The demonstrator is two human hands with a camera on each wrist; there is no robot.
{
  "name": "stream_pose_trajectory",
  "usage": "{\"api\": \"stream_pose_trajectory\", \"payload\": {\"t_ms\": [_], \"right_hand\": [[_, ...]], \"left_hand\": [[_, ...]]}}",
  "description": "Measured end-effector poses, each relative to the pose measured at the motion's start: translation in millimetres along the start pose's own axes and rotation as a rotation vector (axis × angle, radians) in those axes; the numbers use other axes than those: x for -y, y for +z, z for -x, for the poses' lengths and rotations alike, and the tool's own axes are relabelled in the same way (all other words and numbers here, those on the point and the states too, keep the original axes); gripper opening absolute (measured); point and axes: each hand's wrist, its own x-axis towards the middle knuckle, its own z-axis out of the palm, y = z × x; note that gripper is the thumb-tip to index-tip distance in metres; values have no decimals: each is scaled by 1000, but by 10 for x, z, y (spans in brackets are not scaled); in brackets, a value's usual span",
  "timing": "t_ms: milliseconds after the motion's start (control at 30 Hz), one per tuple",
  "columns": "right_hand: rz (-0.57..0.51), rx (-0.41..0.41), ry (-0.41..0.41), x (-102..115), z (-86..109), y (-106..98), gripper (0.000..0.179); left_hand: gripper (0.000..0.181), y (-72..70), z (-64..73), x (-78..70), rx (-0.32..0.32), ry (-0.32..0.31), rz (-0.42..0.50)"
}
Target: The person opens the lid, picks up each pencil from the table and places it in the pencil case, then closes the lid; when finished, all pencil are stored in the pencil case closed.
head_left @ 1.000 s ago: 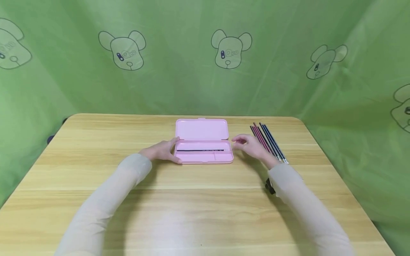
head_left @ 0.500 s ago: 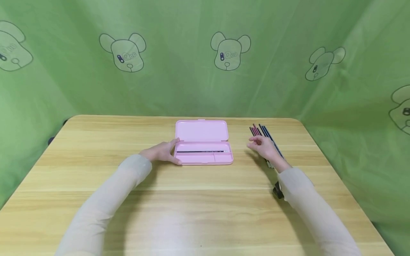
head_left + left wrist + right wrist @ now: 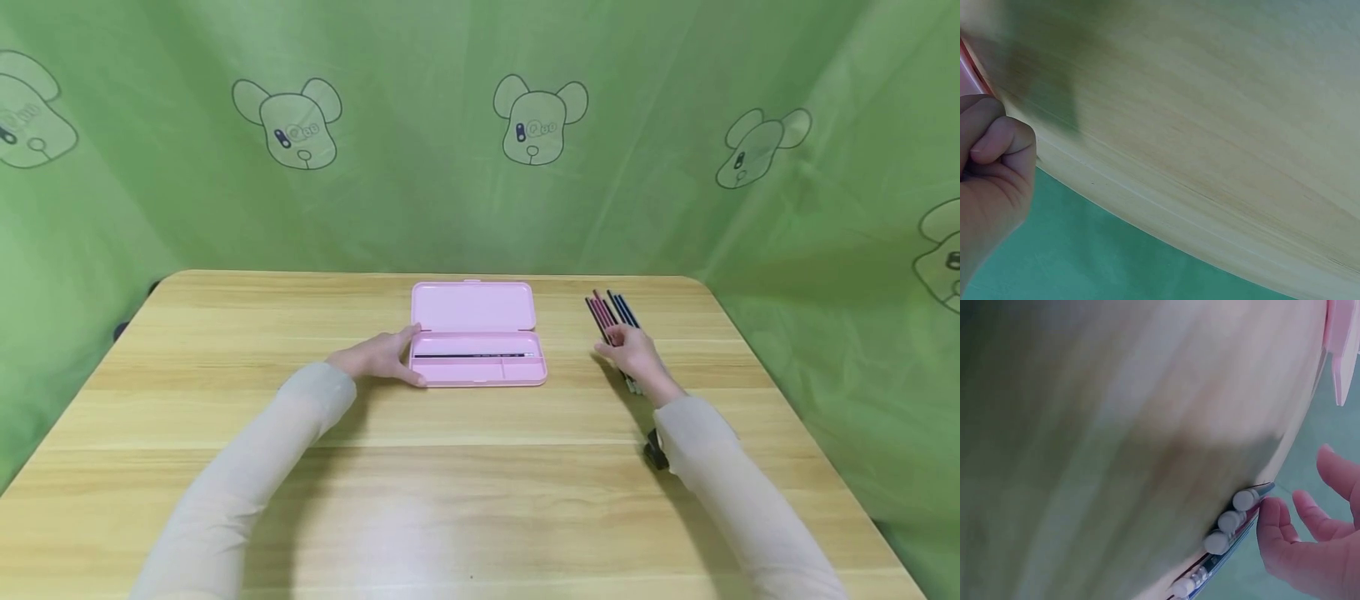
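Note:
A pink pencil case [image 3: 472, 307] lies with its lid raised at the back middle of the table. In its rear compartment is one dark pencil [image 3: 472, 356] with a white eraser end. My left hand [image 3: 378, 354] grips the case's left end, thumb at the front edge and fingers at the hinge side; its curled fingers [image 3: 1007, 140] show in the left wrist view. Over a bundle of dark, red and blue pencils [image 3: 600, 312] reaches my right hand [image 3: 633, 350], thumb and fingers apart. The right wrist view shows fingertips close beside the white-ended pencils [image 3: 1230, 522].
A wooden table [image 3: 420, 483] extends toward the front. Behind it hangs a green curtain [image 3: 420, 208] printed with cartoon heads. A small black device [image 3: 656, 450] sits under the right sleeve.
My right hand has moved right, from beside the case to over the pencils, and its fingers have lowered toward them. The left hand has stayed on the case.

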Motion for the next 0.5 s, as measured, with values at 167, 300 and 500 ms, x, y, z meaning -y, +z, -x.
{"api": "stream_pose_trajectory", "payload": {"t_ms": [167,300,500], "right_hand": [[77,0,-21,-12,-30,10,52],[143,3,-32,-11,-53,16,53],[203,62,-58,-7,-105,51,57]], "left_hand": [[103,-7,14,-10,-5,8,-1],[103,2,9,0,-3,20,14],[103,7,-2,4,-6,23,24]]}}
